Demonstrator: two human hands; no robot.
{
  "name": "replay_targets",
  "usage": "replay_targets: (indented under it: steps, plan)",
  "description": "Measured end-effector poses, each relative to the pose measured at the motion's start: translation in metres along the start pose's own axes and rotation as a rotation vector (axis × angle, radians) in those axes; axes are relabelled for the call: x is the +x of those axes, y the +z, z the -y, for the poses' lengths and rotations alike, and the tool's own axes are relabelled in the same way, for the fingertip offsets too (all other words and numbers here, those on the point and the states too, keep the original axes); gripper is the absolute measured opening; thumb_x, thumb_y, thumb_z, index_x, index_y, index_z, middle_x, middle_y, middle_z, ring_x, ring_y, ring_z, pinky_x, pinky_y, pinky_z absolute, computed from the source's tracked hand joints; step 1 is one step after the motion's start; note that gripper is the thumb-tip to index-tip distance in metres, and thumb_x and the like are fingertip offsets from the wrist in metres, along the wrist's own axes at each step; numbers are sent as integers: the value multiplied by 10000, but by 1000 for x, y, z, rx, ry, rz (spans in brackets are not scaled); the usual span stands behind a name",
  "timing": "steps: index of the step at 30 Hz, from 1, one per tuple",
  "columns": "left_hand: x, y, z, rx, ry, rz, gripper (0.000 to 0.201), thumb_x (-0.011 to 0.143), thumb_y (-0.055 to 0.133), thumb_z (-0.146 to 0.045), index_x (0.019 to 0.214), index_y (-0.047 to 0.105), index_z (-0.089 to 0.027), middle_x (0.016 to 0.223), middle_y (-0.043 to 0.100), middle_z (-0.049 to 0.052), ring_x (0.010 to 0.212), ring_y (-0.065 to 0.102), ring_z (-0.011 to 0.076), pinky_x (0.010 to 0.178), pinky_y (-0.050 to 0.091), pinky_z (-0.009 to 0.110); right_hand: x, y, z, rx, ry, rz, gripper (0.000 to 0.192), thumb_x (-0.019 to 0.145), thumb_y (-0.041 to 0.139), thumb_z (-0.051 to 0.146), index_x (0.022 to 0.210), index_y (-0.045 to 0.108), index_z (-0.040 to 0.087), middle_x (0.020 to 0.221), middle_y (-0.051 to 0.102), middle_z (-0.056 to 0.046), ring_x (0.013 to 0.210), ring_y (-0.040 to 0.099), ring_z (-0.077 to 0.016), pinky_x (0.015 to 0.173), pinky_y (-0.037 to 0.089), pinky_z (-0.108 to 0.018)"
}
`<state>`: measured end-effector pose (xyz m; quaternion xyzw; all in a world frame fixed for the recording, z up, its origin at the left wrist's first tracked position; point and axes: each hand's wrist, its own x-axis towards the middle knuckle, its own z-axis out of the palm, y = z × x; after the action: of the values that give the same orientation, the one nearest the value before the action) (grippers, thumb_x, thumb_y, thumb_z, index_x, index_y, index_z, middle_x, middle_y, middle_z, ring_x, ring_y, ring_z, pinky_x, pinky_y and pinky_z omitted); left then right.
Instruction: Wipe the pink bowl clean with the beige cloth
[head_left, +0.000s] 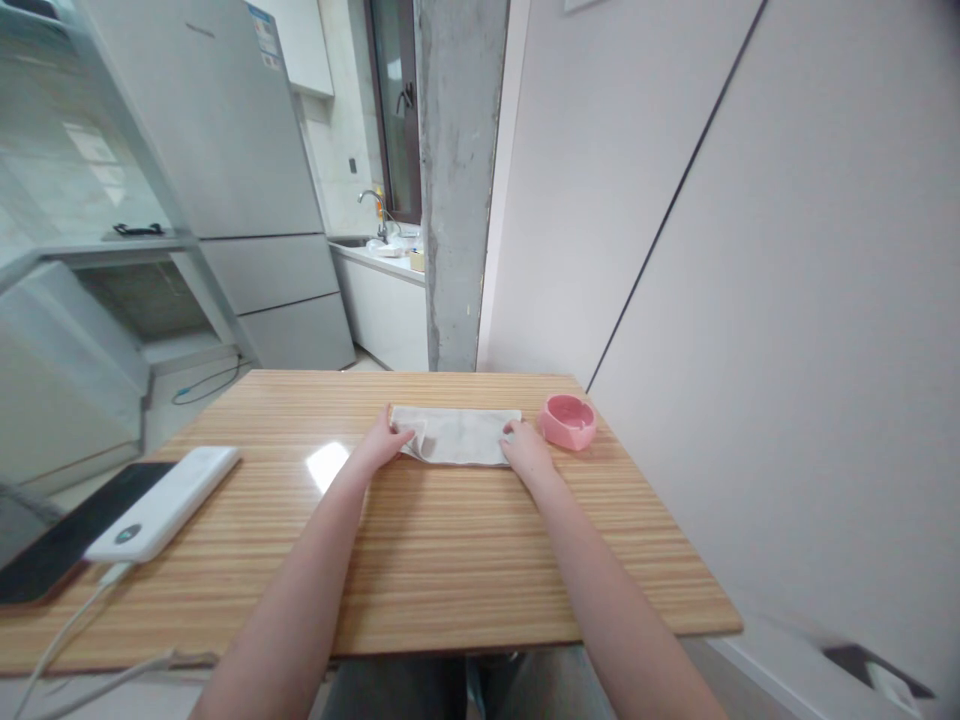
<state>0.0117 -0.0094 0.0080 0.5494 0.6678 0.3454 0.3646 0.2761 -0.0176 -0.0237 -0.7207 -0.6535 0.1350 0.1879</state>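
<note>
A folded beige cloth [459, 435] lies flat on the wooden table [420, 560], toward its far edge. My left hand [386, 442] pinches the cloth's left end, where a fold is lifted slightly. My right hand [525, 448] grips the cloth's right end with the fingers curled on its edge. Both forearms stretch across the table toward it.
A pink round dish [568, 420] sits just right of the cloth. A white power bank [166, 502] with a cable and a dark phone [67, 535] lie at the table's left. A wall runs along the right; a fridge [247, 180] and kitchen counter stand beyond.
</note>
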Motion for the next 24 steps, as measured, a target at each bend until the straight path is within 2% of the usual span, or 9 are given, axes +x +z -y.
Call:
replay_targets:
  steps: [1,4,9,11,14,16,17,21,24]
  plan:
    - [-1,0,0,95,11,28,786,726,636,-227,1404,251,-125,810,654,54,583,600,147,564,484,254,0,0,0,-3,-1,1,265,793,509,233,1041,584,175,1073,591,-107,972,585,-190,805,411,-262]
    - [0,1,2,245,66,-10,656,728,605,-175,1337,369,-114,803,663,54,661,623,167,634,482,255,0,0,0,-4,-2,3,265,794,510,237,1041,582,174,1083,589,-109,980,583,-191,808,410,-262]
    - [8,7,4,303,116,-106,448,887,399,-365,1246,467,-105,983,654,140,911,623,236,814,462,342,0,0,2,-9,0,7,256,798,515,249,1033,585,179,1080,588,-105,976,582,-188,805,408,-260]
    - [5,12,4,353,179,-134,472,890,385,-401,1255,467,-115,1117,601,168,1050,571,262,910,415,370,-1,-1,3,-14,-1,10,253,802,513,247,1036,585,183,1089,583,-102,972,583,-184,804,407,-258]
    - [-4,24,3,535,318,-153,684,785,533,-504,1353,369,-158,1265,486,183,1189,465,316,982,355,406,-2,-1,5,-20,10,15,250,806,507,239,1039,584,190,1094,580,-100,962,585,-181,799,408,-259]
    - [-8,30,3,642,341,-155,789,717,604,-510,1377,326,-179,1273,466,184,1194,452,340,966,367,423,-3,-2,5,-21,13,16,251,809,502,241,1041,582,193,1089,583,-100,960,586,-185,794,410,-263]
    - [-9,31,3,652,328,-156,775,717,612,-464,1375,321,-175,1259,475,183,1182,462,336,954,378,418,-3,-2,6,-20,14,16,252,810,500,243,1044,580,194,1087,584,-100,963,586,-188,792,411,-266]
    - [-2,22,3,536,261,-210,513,759,507,-209,1255,410,-122,1145,551,165,1100,530,270,922,408,360,-5,-4,7,-16,13,24,261,811,497,244,1054,577,191,1089,585,-105,980,582,-196,795,414,-270]
    - [4,9,5,446,181,-248,404,765,495,-206,1157,447,-123,1052,593,145,1029,567,261,871,437,365,-5,-5,7,-19,14,29,262,813,496,242,1056,578,191,1088,586,-105,973,584,-194,795,415,-270]
